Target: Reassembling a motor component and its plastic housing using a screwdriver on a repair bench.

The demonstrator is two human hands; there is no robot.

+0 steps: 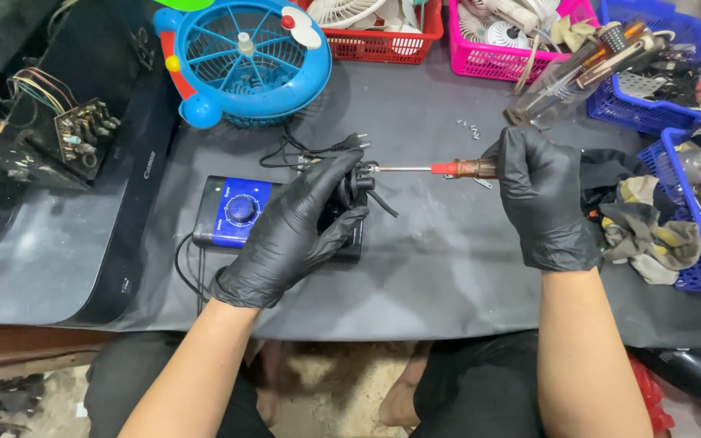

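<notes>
The right hand point(541, 199) is closed around the handle of a screwdriver point(440, 169), its tip meeting a small black part point(357, 185) pinched in the left hand point(294, 227); under that hand sits a black box with a blue panel and round knob point(241, 209) (white markings ring it); a slip of the tip could jab the gloved fingers; beyond lie loose screws point(468, 126), a blue fan point(245, 57).

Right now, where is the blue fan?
In the head view, the blue fan lies at the table's far left, above the blue-faced control box and left of the red basket.
</notes>
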